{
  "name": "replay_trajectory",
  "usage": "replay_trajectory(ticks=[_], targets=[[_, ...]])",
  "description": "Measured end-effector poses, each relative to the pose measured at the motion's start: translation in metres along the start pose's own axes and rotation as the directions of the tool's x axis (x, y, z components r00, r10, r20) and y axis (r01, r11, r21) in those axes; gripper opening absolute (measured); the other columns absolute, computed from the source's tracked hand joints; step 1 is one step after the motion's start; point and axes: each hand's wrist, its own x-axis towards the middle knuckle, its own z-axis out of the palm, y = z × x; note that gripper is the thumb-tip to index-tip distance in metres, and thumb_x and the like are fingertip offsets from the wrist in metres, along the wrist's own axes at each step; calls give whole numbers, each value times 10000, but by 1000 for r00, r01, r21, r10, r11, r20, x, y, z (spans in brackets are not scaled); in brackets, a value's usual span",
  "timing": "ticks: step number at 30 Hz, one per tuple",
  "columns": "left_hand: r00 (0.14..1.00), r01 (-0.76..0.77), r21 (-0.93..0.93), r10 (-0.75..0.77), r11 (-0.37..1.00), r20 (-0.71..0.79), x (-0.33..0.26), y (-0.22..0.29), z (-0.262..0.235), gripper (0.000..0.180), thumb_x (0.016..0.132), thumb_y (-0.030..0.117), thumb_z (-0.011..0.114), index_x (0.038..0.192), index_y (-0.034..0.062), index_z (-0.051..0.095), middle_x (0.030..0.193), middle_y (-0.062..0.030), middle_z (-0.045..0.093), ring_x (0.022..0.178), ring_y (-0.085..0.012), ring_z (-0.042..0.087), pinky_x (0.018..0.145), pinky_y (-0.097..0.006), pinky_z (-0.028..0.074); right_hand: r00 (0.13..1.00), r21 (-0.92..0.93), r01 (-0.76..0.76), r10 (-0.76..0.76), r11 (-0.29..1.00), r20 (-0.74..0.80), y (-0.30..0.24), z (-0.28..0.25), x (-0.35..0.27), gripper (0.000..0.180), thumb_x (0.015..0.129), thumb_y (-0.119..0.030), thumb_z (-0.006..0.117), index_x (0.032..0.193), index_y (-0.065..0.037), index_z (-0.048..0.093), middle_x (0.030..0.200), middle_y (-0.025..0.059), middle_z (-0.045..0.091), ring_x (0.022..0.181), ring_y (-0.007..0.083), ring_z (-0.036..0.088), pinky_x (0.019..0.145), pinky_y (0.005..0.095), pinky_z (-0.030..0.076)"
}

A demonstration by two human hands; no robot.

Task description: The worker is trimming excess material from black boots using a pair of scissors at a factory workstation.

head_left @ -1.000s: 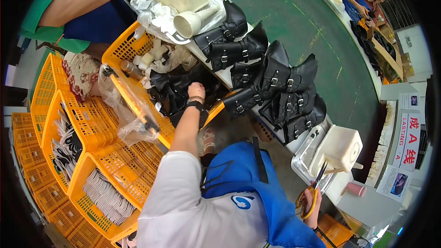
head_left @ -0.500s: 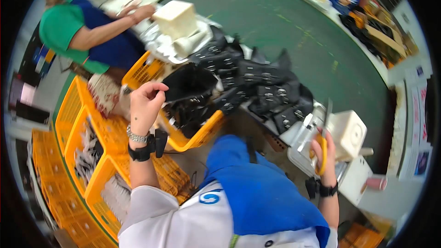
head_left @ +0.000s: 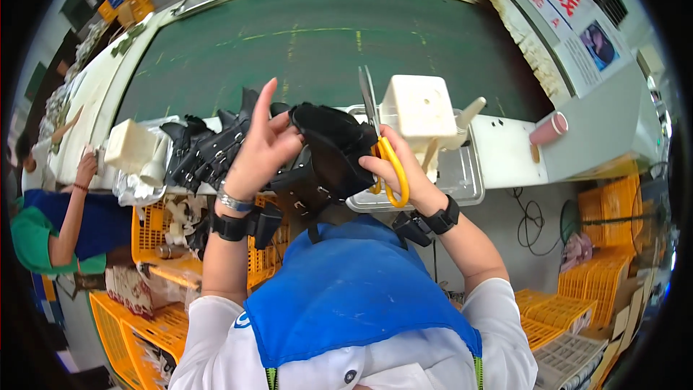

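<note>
A black boot upper (head_left: pixel 328 144) with metal buckles is up in front of my apron, between my two hands. My left hand (head_left: pixel 263 148) is at its left edge, index finger stretched upward and fingers apart; whether the thumb side grips the edge is hard to see. Yellow-handled scissors (head_left: pixel 390 166) are in my right hand (head_left: pixel 411 177), blades pointing up and away from me. The thumb of that hand lies against the upper's right side. A heap of similar black buckled uppers (head_left: pixel 209 148) lies on the table edge to the left.
A white block-shaped container (head_left: pixel 419 108) stands on a clear tray (head_left: pixel 469 180) at right, near a pink cup (head_left: pixel 550 128). Beyond runs a green conveyor belt (head_left: pixel 325 43). Yellow crates (head_left: pixel 144 325) stand at lower left, near a co-worker in a green sleeve (head_left: pixel 36 238).
My view has swung right, from the crate to the table. The black upper has come up from the crate to between my hands. The scissors have moved in beside it.
</note>
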Motion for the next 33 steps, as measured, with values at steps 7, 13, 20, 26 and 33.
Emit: replay_trajectory(ticks=[7, 13, 20, 26, 33], targets=[[976, -210, 737, 185, 643, 116, -7, -78, 60, 1249, 492, 304, 856, 1394, -38, 62, 1261, -249, 416, 1146, -386, 434, 962, -392, 354, 959, 118, 57, -22, 991, -283, 21, -14, -9, 358, 754, -42, 609, 1081, -16, 467, 742, -28, 443, 659, 58, 414, 565, 215, 367], [909, -273, 807, 415, 524, 39, -6, -84, 61, 711, 575, 16, 688, 1240, 26, 435, 1145, -215, 512, 1036, -383, 516, 900, -398, 416, 955, 281, 48, 38, 959, -293, 21, -4, -16, 355, 800, -102, 629, 1094, -12, 452, 801, 11, 526, 665, 63, 504, 586, 204, 427], [917, 366, 18, -364, 930, 161, 5, -66, -21, 528, 731, 58, 651, 1217, 9, 451, 1101, -87, 571, 984, -161, 543, 885, -296, 430, 971, -318, 27, -100, 948, -215, 36, -64, -43, 465, 805, -157, 672, 1206, -22, 479, 826, 52, 568, 705, 125, 537, 657, 242, 453], [850, 454, 113, -468, 884, 243, 9, -104, -51, 548, 752, 119, 694, 1211, -58, 453, 1132, -103, 571, 1002, -154, 547, 892, -277, 429, 997, -479, -66, 39, 876, -66, 26, -73, -60, 469, 782, -146, 687, 1202, -33, 511, 926, 88, 572, 801, 157, 528, 739, 276, 441], [785, 473, 106, -473, 875, 401, 20, -95, -34, 479, 749, 133, 706, 1159, -35, 523, 1078, -67, 604, 962, -124, 553, 879, -261, 426, 990, -458, 48, 20, 887, 141, 34, -79, -63, 443, 775, -123, 678, 1180, -44, 520, 926, 103, 578, 773, 187, 549, 717, 287, 448]])
